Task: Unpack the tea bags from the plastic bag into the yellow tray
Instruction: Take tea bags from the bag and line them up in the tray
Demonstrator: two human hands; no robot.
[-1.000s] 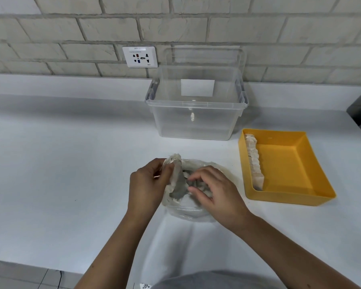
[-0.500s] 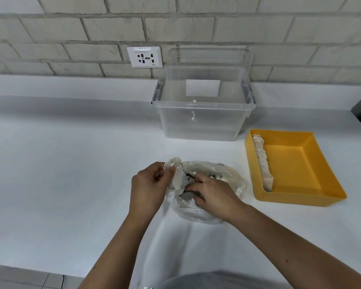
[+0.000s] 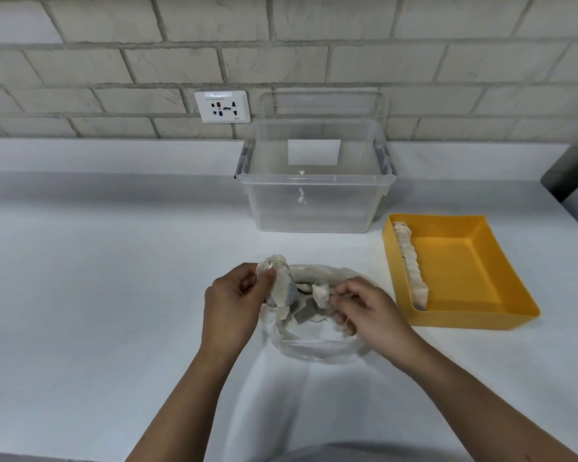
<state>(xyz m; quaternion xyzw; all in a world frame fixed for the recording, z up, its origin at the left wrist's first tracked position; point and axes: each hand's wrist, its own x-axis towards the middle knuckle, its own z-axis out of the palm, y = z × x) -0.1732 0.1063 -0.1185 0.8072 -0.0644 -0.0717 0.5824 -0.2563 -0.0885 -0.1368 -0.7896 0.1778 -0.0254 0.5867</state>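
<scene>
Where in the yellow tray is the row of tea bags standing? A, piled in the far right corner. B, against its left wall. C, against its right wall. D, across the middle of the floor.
B: the row of tea bags runs front to back against the left wall of the yellow tray, and the rest of the tray's floor is bare.
</scene>
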